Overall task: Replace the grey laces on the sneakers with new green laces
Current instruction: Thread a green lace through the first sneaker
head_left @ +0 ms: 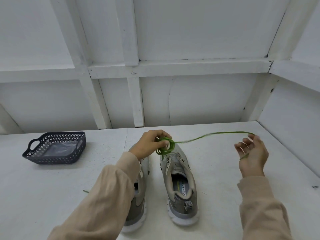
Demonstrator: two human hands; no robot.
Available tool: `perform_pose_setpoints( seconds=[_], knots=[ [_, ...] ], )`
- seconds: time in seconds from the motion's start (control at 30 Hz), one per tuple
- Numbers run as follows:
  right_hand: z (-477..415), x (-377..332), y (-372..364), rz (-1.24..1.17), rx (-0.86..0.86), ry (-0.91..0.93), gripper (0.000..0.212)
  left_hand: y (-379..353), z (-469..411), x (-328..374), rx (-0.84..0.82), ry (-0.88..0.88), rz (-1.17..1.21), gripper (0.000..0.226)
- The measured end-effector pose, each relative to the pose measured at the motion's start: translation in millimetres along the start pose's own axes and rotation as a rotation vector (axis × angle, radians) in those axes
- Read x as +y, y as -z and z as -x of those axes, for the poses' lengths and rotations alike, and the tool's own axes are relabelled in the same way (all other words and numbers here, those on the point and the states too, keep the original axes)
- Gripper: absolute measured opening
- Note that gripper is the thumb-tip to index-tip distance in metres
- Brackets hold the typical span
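From the head view, we face a white wall [190,97] framed with painted battens, which meets a white table [216,187] along its far edge and turns a corner at 2 o'clock.

Two grey sneakers stand side by side at the middle of the table, heels toward us and toes pointing to 12 o'clock. The right sneaker [181,191] is in full view, and printed lettering shows on its insole. The left sneaker [140,196] is largely covered by our left forearm in its beige sleeve [107,196].

Our left hand [150,144] is raised over the toes of the sneakers, and its fingers and thumb are curled around a small coil of the green lace [165,147]. From that coil a single strand arcs through the air toward 3 o'clock, blurred along its length, and reaches our right hand [251,153]. That hand is held up well apart from the left. Its fingers are loosely curled, the strand passes over their tips, and a short green tail lies against the palm.

At 9 o'clock from the sneakers, well apart from them, sits a dark perforated basket [57,160] with cut-out handles and a clear plastic sheet [57,148] lying inside it. A short green scrap [85,191] lies on the table at 8 o'clock, beside our left sleeve.
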State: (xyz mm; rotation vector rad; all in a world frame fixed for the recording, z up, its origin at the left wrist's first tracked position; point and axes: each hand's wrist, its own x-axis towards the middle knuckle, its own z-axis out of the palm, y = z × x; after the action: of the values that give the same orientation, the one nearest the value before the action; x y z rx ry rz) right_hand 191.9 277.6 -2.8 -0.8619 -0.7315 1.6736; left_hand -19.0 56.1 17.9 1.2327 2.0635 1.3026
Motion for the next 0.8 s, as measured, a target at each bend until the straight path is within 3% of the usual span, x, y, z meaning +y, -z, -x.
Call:
perform_pose_setpoints(
  seconds=[0.13,0.23,0.33,0.4,0.47,0.53,0.6,0.7,0.8],
  knots=[
    [-18,0,20,0.042,0.191,0.048,0.022,13,2,-8,0.123,0.065,0.131,0.012],
    [-21,10,22,0.432,0.135,0.075,0.010,14,2,-7,0.113,0.079,0.214,0.010],
    [-8,26,5,0.989,0.004,0.287,0.074,6,-1,1,0.065,0.074,0.239,0.011],
    [13,35,-16,1.107,-0.158,0.466,0.086,-2,-3,6,0.043,0.066,0.264,0.011],
    [33,42,-36,1.106,-0.434,0.521,0.071,-8,-7,10,0.023,0.057,0.274,0.011],
    [53,44,-54,0.990,-0.756,0.366,0.048,-13,-9,12,0.010,0.038,0.245,0.011],
    [63,46,-65,0.924,-0.942,0.282,0.027,-15,-10,13,-0.003,0.025,0.218,0.014],
    [61,46,-74,0.871,-0.914,0.311,0.004,-13,-9,10,-0.004,0.039,0.196,0.012],
    [53,35,-74,0.844,-0.863,0.296,0.006,-9,-5,5,0.018,0.064,0.163,0.009]
  ],
)
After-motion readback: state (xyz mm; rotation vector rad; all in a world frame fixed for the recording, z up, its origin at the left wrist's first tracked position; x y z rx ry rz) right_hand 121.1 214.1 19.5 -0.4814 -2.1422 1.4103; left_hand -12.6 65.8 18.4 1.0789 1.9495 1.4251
